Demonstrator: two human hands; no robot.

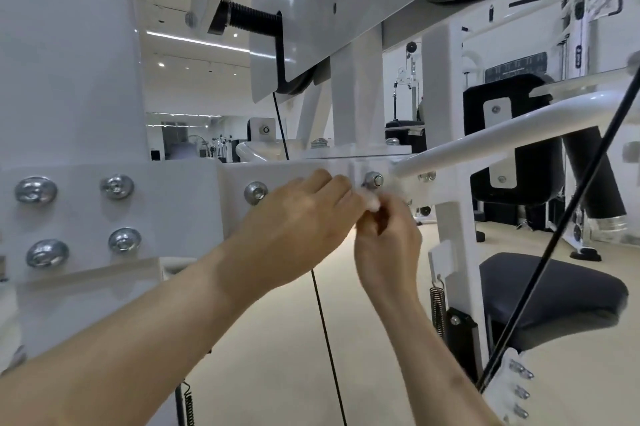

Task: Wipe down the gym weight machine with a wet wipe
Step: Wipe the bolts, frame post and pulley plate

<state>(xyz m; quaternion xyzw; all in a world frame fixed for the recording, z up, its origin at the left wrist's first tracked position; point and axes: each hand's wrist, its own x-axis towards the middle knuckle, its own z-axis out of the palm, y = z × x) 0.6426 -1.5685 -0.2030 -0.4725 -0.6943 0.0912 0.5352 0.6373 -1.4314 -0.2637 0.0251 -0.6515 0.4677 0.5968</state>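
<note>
The white weight machine frame [180, 203] fills the left and centre, with a bolted cross beam and a white tube [491, 134] running up to the right. A small white wet wipe [373, 203] is bunched between both hands just below a chrome bolt [374, 179] on the beam. My left hand [301, 217] reaches in from the lower left and pinches the wipe with its fingertips. My right hand [388, 235] comes up from below and pinches the same wipe, blurred by motion.
Several chrome bolt heads [117, 187] stud the frame at left. A black cable [322, 321] hangs below my hands and another black cable [561, 235] slants on the right. A dark seat pad [554, 297], a spring [437, 311] and other gym machines stand on the beige floor.
</note>
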